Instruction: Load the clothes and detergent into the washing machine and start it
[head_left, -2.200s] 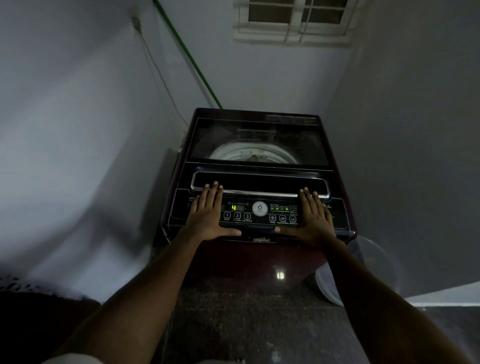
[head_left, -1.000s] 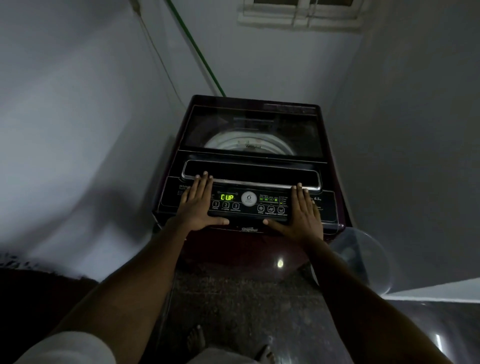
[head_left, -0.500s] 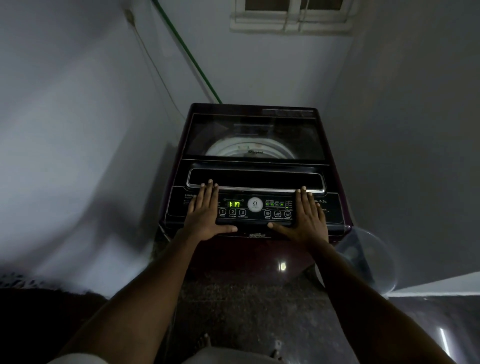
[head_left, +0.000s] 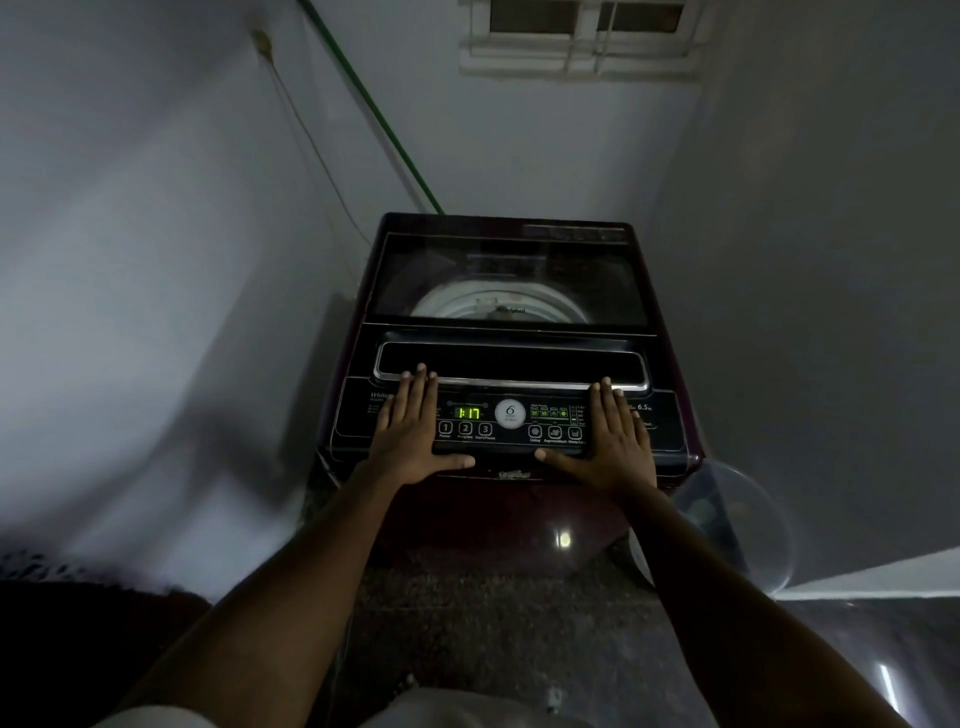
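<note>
A dark maroon top-loading washing machine stands in the corner with its glass lid down; the white drum rim shows through it. On the control panel the green display reads 1:17 and small green lights glow to the right of the round badge. My left hand lies flat on the panel's left part, fingers straight, thumb along the front edge. My right hand lies flat on the right part in the same way. No clothes or detergent are in sight.
Grey walls close in on both sides. A green hose and a thin cord run down the wall behind the machine. A clear plastic tub stands on the dark speckled floor at the machine's right. A window sits high above.
The display went from 4 to CUP to 1:17. Both hands have stayed flat on the panel; only the head camera has shifted slightly.
</note>
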